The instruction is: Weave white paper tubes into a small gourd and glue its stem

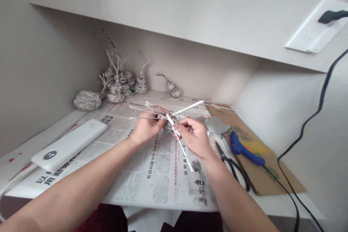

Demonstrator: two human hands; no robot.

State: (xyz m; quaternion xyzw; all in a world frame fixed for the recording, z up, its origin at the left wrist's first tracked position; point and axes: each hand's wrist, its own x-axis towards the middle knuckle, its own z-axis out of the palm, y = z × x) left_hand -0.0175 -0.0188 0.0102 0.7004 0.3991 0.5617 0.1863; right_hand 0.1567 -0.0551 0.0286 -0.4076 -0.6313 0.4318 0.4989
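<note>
A small woven paper piece sits between my hands over the newspaper, with rolled-paper strips sticking out of it in several directions. My left hand is closed around its left side and the bases of the strips. With thumb and fingers, my right hand pinches a white rolled-paper strip that slants down toward me. Another white strip points up and to the right. My hands cover much of the woven body.
Newspaper covers the table. A white power bank lies left. Right are black-handled scissors, a grey cloth, and a blue glue gun on cardboard. Woven gourds stand behind; a low shelf edge hangs above.
</note>
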